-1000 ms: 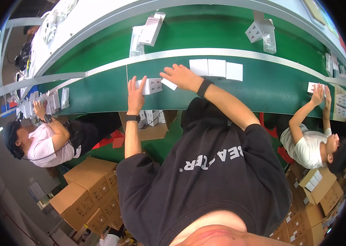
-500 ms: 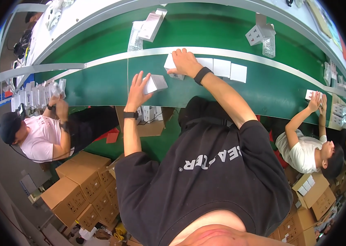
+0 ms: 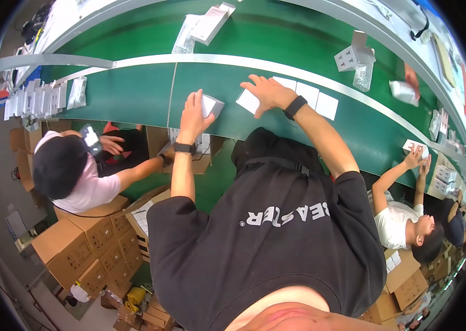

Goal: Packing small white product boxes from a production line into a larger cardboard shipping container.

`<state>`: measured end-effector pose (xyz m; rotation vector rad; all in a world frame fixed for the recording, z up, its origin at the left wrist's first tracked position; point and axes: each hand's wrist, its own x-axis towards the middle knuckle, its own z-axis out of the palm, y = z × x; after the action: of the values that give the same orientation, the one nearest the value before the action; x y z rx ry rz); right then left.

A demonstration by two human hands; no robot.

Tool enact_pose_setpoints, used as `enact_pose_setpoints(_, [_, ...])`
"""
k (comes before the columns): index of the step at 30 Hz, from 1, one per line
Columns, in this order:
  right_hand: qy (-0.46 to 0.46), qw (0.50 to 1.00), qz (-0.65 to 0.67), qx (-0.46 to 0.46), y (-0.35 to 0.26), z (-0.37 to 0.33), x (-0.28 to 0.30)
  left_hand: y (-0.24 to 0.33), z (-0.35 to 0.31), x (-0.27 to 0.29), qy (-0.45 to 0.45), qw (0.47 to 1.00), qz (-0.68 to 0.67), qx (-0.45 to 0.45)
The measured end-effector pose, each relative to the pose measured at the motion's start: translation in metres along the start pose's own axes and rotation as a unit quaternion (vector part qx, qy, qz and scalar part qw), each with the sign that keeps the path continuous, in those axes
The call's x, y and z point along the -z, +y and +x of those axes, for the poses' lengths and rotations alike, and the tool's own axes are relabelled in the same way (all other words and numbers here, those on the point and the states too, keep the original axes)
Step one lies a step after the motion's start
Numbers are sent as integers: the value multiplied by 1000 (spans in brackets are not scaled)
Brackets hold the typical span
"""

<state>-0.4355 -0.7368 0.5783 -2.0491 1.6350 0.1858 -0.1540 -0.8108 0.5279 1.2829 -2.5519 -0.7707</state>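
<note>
My left hand [image 3: 191, 118] has its fingers along the left side of a small white box [image 3: 212, 106] on the green table, the thumb at its near side. Farther right, my right hand [image 3: 270, 95] straddles a second white box [image 3: 248, 102], fingers toward its far edge and thumb at its near edge. The palm hides part of that box. Just right of this hand stands a short row of similar white boxes [image 3: 327, 106], partly behind my wrist.
Across a white divider strip [image 3: 211, 59] lie a white carton [image 3: 211, 25], an opened box [image 3: 346, 58] and bubble-wrap pouches [image 3: 184, 36]. Co-workers sit at left [image 3: 73, 176] and right [image 3: 404, 220]. An open brown carton [image 3: 194, 163] sits below the table edge; stacked cartons [image 3: 78, 248] stand behind.
My right hand has shifted toward me with its box. My left thumb has come round its box. The left co-worker has leaned down from the table; a hand with a clear bag appears at far right.
</note>
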Motion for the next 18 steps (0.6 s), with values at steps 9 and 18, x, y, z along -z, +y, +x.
enact_pose_setpoints(9, [93, 992, 47, 72, 18, 1, -18, -8, 0, 7, -20, 998, 47, -45])
enact_pose_setpoints(18, [217, 958, -126, 138, 19, 8, -33, -5, 4, 6, -3, 999, 40, -30])
